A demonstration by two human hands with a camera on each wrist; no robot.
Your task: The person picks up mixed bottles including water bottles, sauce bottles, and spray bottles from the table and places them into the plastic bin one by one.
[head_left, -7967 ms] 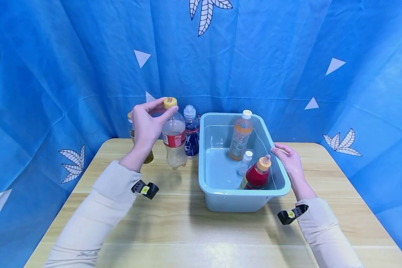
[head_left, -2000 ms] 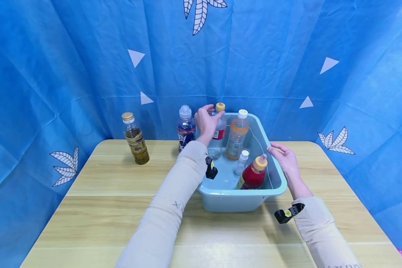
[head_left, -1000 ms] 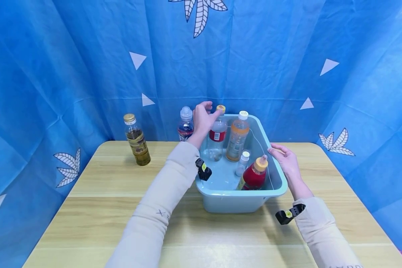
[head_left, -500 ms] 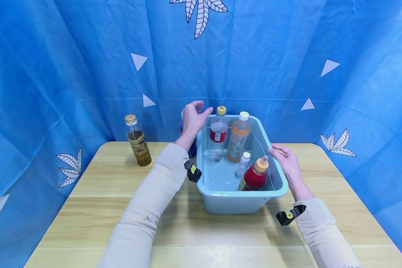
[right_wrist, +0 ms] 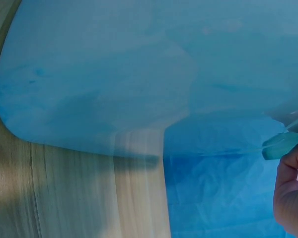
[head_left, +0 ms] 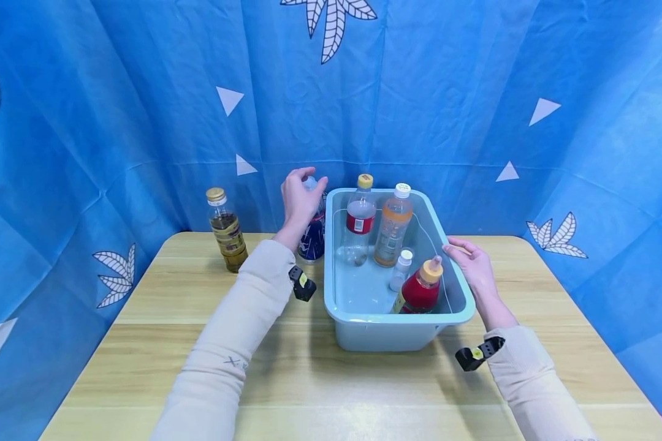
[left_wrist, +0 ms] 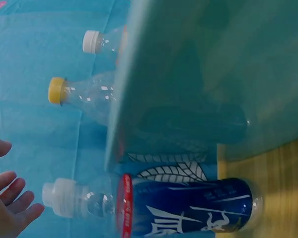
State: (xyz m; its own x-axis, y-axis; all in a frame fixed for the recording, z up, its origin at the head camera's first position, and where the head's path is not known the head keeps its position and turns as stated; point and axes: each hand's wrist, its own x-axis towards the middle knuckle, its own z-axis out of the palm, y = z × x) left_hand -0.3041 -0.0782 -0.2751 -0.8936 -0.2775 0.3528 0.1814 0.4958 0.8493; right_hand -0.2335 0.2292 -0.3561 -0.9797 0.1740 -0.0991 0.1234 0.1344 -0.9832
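Note:
My left hand (head_left: 300,196) hovers at the top of a blue-labelled drink bottle (head_left: 312,240), thumb and fingers spread. In the left wrist view its fingertips (left_wrist: 34,213) are apart from the clear cap (left_wrist: 64,197). My right hand (head_left: 471,263) pinches the right rim of a light-blue plastic tub (head_left: 377,334); the right wrist view shows its curled finger at that rim (right_wrist: 279,145). Inside the tub stand a red-labelled soda bottle (head_left: 357,229) with a yellow cap, an orange-labelled bottle (head_left: 393,229), a small white-capped bottle (head_left: 401,272) and a tilted red bottle (head_left: 421,291).
A gold-capped bottle of amber liquid (head_left: 228,239) stands at the back left of the wooden table (head_left: 397,392). Blue cloth (head_left: 447,110) hangs behind and at both sides. The tub's left wall stands close beside the blue-labelled bottle.
My left hand carried the soda bottle from the table into the tub, let go, and moved left to the blue-labelled bottle. My right hand stays on the rim.

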